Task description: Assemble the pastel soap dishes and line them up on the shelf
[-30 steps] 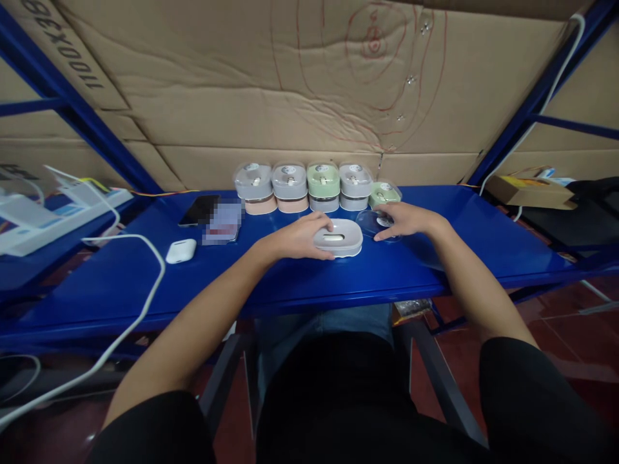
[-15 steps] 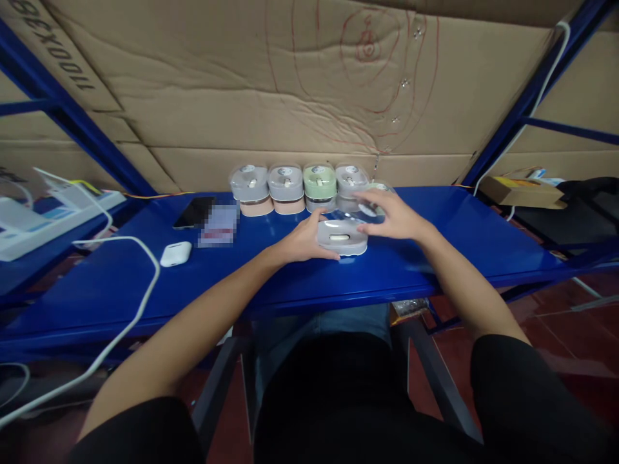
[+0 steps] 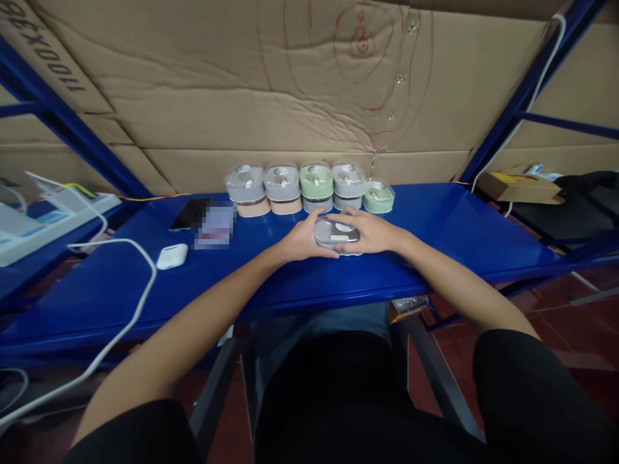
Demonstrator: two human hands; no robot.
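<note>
A grey box with a clear lid (image 3: pixel 337 238) rests on the blue table in front of me; a round white label shows on the lid. My left hand (image 3: pixel 305 237) is wrapped around its left side. From the right, my right hand (image 3: pixel 370 231) grips the lid and the box's right side, its fingers lying over the top. The lid sits on the box. Just behind my hands stands a row of similar boxes: stacked pairs with a grey box (image 3: pixel 245 183) and a green box (image 3: pixel 316 180) on top, and a single green box (image 3: pixel 379 196) at the right end.
Left on the blue table (image 3: pixel 449 238) lie a white earbud case (image 3: pixel 173 256), a dark phone (image 3: pixel 190 214) and a blurred card (image 3: pixel 215 225). A white cable (image 3: pixel 145 293) crosses the left side. Behind is a cardboard wall (image 3: pixel 203 96); an open cardboard box (image 3: pixel 522 188) stands at the right.
My right hand has brought the clear lid down and left onto the grey box. My left hand stays around the box's left side. The view has shifted slightly.
</note>
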